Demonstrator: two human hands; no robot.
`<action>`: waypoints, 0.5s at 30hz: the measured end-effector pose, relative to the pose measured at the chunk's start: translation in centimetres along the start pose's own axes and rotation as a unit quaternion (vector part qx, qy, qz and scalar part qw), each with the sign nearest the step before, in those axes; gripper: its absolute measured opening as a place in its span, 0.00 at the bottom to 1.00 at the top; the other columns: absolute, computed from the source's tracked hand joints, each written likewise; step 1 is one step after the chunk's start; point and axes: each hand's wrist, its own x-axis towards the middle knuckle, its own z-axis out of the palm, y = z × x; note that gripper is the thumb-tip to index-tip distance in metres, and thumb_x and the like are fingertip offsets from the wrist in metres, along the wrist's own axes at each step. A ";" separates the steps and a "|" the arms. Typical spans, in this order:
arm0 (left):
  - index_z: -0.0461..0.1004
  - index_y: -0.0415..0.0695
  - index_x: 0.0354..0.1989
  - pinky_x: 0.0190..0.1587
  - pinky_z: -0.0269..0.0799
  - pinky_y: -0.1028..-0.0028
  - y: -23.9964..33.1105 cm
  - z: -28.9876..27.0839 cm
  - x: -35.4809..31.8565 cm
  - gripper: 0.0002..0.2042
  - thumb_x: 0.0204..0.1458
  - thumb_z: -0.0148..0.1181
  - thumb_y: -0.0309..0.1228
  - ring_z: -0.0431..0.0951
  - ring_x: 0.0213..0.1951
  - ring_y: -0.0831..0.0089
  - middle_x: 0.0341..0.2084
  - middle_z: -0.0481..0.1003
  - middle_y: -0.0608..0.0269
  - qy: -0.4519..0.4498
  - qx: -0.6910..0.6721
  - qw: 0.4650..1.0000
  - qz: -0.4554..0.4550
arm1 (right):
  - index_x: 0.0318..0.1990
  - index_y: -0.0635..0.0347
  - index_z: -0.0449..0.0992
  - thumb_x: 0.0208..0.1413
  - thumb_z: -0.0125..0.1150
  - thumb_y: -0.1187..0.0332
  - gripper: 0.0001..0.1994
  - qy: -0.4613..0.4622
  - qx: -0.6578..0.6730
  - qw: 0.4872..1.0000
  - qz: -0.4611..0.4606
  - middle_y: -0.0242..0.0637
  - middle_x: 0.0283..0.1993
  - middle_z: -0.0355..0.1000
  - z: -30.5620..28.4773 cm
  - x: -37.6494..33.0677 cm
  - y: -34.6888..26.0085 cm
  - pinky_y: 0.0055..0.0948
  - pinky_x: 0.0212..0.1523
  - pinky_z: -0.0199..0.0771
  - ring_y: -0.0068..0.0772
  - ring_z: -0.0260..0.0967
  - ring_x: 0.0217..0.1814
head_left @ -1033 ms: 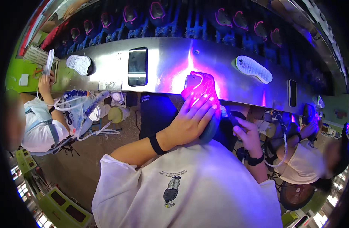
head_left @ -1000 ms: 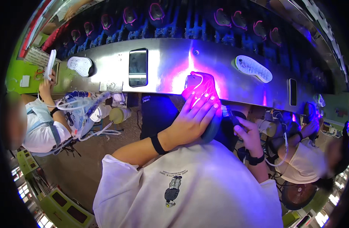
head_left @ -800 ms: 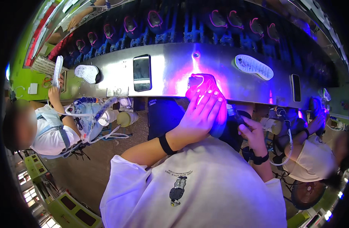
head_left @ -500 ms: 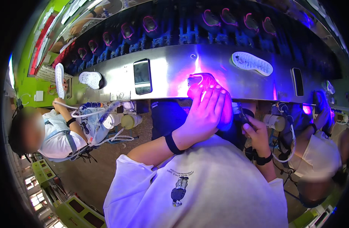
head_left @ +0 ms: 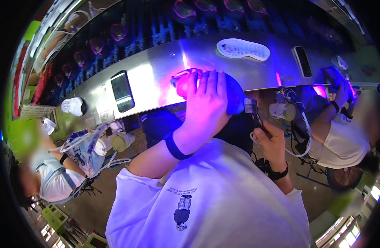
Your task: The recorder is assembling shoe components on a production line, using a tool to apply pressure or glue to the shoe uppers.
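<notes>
A shoe upper [head_left: 236, 96], lit blue and pink, lies tilted at the near edge of the metal bench. Across its top my left hand [head_left: 206, 99] is laid, fingers pressed together and holding it. In my right hand [head_left: 273, 142] is a dark-handled brush [head_left: 256, 116], gripped between thumb and fingers. Its pale tip is at the right end of the shoe upper; whether it touches cannot be made out. The underside of the upper is hidden.
On the metal bench [head_left: 155, 62] are a white shoe sole [head_left: 243, 49], a dark phone [head_left: 123, 91], another phone [head_left: 302, 62] and a second sole [head_left: 73, 106]. Pink-edged shoes [head_left: 118, 32] line a rack behind. Co-workers sit left and right, beside canisters [head_left: 123, 141] and hoses.
The view has turned, so the bench things appear farther left, with those at right higher. The left co-worker's white piece is lower. My hands keep their hold on the shoe upper and brush.
</notes>
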 end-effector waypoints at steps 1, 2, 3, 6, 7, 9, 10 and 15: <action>0.70 0.30 0.56 0.66 0.59 0.49 0.0 -0.1 0.4 0.38 0.41 0.72 0.46 0.76 0.57 0.51 0.52 0.76 0.41 -0.012 -0.006 1.000 0.004 | 0.59 0.68 0.76 0.61 0.66 0.71 0.20 0.042 -0.034 0.998 -0.021 0.28 0.33 0.73 0.2 0.1 -0.4 0.18 0.34 0.67 0.16 0.66 0.32; 0.71 0.31 0.56 0.66 0.58 0.51 -0.1 0.1 0.8 0.40 0.37 0.75 0.48 0.76 0.57 0.52 0.51 0.77 0.42 -0.004 -0.002 1.000 0.008 | 0.57 0.68 0.77 0.59 0.67 0.72 0.19 0.068 -0.083 0.993 -0.039 0.31 0.33 0.75 -0.1 0.2 -0.9 0.20 0.37 0.69 0.18 0.68 0.33; 0.71 0.31 0.56 0.66 0.58 0.51 -0.1 0.2 1.1 0.40 0.37 0.75 0.48 0.76 0.57 0.52 0.51 0.77 0.42 -0.004 -0.009 1.000 0.007 | 0.57 0.68 0.77 0.59 0.67 0.72 0.19 0.072 -0.088 0.993 -0.036 0.31 0.33 0.75 -0.3 0.4 -1.4 0.20 0.37 0.69 0.18 0.68 0.33; 0.71 0.31 0.55 0.66 0.59 0.50 -0.7 0.3 2.1 0.42 0.35 0.77 0.49 0.77 0.55 0.52 0.51 0.77 0.44 0.009 -0.050 0.999 -0.010 | 0.54 0.66 0.78 0.56 0.68 0.74 0.18 0.074 -0.207 0.969 -0.116 0.37 0.32 0.74 -1.2 1.6 -3.5 0.24 0.37 0.70 0.22 0.68 0.32; 0.71 0.31 0.55 0.66 0.59 0.50 -1.1 0.4 2.4 0.43 0.33 0.78 0.50 0.78 0.55 0.53 0.51 0.77 0.44 0.014 -0.069 0.997 -0.014 | 0.54 0.66 0.78 0.56 0.68 0.74 0.18 0.072 -0.212 0.968 -0.117 0.37 0.32 0.74 -1.3 2.1 -4.2 0.24 0.37 0.70 0.22 0.68 0.32; 0.71 0.32 0.56 0.66 0.59 0.49 -2.1 0.2 3.0 0.44 0.31 0.78 0.50 0.78 0.54 0.53 0.51 0.77 0.45 0.025 -0.088 0.995 -0.027 | 0.54 0.65 0.79 0.56 0.68 0.74 0.17 0.048 -0.256 0.958 -0.119 0.37 0.32 0.74 -1.3 3.4 -5.6 0.24 0.37 0.70 0.23 0.68 0.32; 0.72 0.32 0.56 0.66 0.60 0.48 -2.6 -0.1 3.3 0.44 0.31 0.78 0.51 0.79 0.54 0.53 0.51 0.78 0.45 0.019 -0.103 0.994 -0.029 | 0.54 0.65 0.79 0.55 0.68 0.75 0.17 0.032 -0.282 0.949 -0.136 0.38 0.32 0.74 -0.9 4.1 -6.8 0.25 0.38 0.70 0.25 0.69 0.32; 0.68 0.29 0.57 0.66 0.59 0.45 -5.3 -1.4 4.2 0.47 0.34 0.77 0.53 0.76 0.56 0.51 0.51 0.76 0.43 -0.013 -0.154 0.987 -0.050 | 0.55 0.63 0.78 0.54 0.66 0.78 0.18 0.022 -0.362 0.894 -0.262 0.36 0.32 0.74 0.5 7.0 -9.0 0.25 0.37 0.70 0.27 0.70 0.32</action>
